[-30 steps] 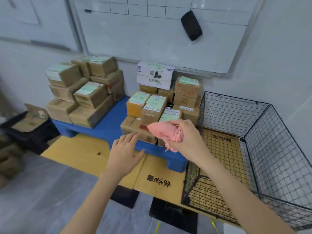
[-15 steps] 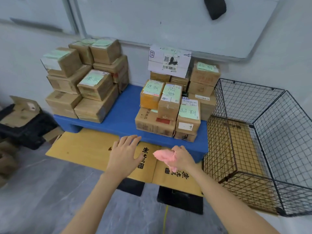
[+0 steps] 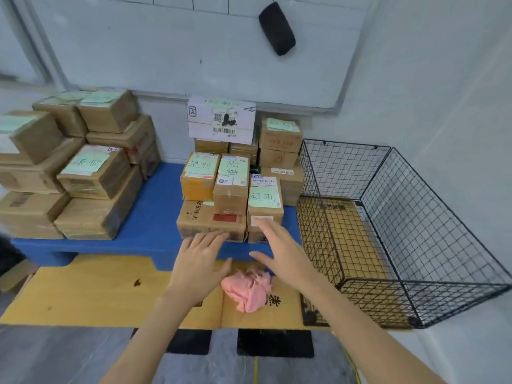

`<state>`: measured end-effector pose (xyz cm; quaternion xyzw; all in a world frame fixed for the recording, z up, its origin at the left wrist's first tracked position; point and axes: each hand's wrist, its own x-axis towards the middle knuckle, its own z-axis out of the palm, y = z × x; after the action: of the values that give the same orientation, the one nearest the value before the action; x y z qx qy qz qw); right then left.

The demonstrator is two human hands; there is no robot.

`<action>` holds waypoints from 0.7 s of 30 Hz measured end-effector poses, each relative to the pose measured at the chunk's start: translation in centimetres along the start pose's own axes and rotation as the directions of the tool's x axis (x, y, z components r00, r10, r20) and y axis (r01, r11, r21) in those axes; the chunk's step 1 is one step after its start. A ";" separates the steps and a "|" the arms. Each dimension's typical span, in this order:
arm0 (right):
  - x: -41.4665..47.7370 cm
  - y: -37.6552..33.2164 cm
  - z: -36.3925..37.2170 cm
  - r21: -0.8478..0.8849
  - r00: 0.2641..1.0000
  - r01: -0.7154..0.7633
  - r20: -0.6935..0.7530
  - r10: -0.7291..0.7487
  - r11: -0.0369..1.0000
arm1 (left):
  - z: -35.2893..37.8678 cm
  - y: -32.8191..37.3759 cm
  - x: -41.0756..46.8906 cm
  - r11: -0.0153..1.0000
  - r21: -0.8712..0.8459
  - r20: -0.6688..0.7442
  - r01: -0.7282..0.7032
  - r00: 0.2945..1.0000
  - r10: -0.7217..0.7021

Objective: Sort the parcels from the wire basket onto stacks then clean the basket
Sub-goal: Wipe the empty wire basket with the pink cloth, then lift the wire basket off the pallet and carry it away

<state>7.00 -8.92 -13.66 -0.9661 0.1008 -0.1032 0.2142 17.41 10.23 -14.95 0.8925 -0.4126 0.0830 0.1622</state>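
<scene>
1. The left hand (image 3: pixel 198 261) is released: its fingers are straight and spread, palm down, and it holds nothing.
2. The right hand (image 3: pixel 285 252) is likewise slack, fingers stretched forward and thumb out to the side, gripping nothing.
3. A crumpled pink cloth (image 3: pixel 249 291) lies between the two hands and a little nearer the person, on a flat yellow cardboard sheet (image 3: pixel 97 289). Neither hand plainly touches it.
4. The fingertips of both hands reach towards the front of the right stack of parcels (image 3: pixel 235 187), brown boxes with pale green labels.
5. That stack and the left stack of parcels (image 3: pixel 83 167) stand well apart on a blue platform (image 3: pixel 155 212).
6. The black wire basket (image 3: pixel 415 217) sits just right of the platform, against the wall, with cardboard showing through its floor.
7. Behind, a whiteboard (image 3: pixel 194 51) carries a black eraser (image 3: pixel 277 29).
</scene>
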 end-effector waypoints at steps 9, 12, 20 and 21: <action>-1.5 3.3 -11.3 -0.195 0.960 -0.130 -0.271 0.074 0.972 | -2.1 6.7 6.4 0.982 -0.015 -0.066 -0.186 0.981 0.185; -3.2 6.5 -14.9 -0.256 0.936 -0.268 -0.297 0.189 0.929 | -2.2 9.4 8.1 0.976 -0.028 -0.073 -0.214 0.975 0.211; -8.9 16.2 -22.8 -0.323 0.862 -0.498 -0.284 0.420 0.805 | -1.2 16.6 12.4 0.973 -0.035 -0.072 -0.226 0.972 0.224; -9.4 17.3 -23.6 -0.338 0.856 -0.512 -0.276 0.437 0.790 | -1.0 17.6 12.9 0.974 -0.041 -0.075 -0.221 0.973 0.218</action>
<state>-10.39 -31.32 -1.69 -0.9185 0.3788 -0.1114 0.0213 12.32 -9.27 -6.50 0.8338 -0.5045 0.1216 0.1884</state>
